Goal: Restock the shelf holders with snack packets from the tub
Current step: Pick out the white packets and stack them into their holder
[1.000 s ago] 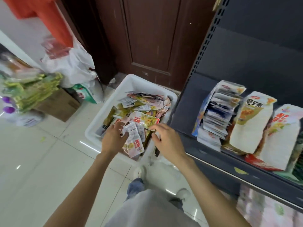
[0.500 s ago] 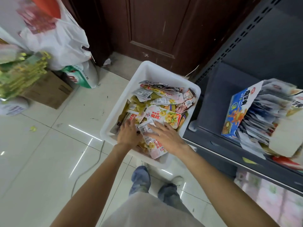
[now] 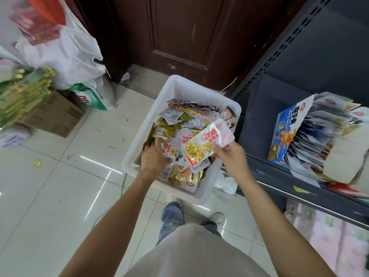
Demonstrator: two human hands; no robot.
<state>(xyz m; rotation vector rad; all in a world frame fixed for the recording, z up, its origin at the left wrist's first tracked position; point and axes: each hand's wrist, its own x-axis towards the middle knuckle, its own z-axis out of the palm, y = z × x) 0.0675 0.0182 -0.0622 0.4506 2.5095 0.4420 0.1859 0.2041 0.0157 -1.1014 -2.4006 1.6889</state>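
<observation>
A white plastic tub (image 3: 175,86) stands on the tiled floor, filled with several mixed snack packets. My right hand (image 3: 231,156) holds a white and red packet with a yellow picture (image 3: 207,142), lifted just above the pile. My left hand (image 3: 153,156) is down in the tub, its fingers on other white and red packets (image 3: 171,150); whether it grips one is hidden. On the dark shelf (image 3: 279,182) at right, a blue cardboard holder (image 3: 283,132) carries a row of packets.
A dark wooden door (image 3: 189,37) stands behind the tub. White plastic bags (image 3: 60,50), a cardboard box (image 3: 54,114) and green-yellow goods (image 3: 22,96) sit at the left. My feet (image 3: 217,216) are just below the tub. A crumpled plastic scrap (image 3: 225,184) lies by the shelf base.
My right hand has lifted a white and red packet out of the pile, up and to the right. My left hand stays among the packets in the tub.
</observation>
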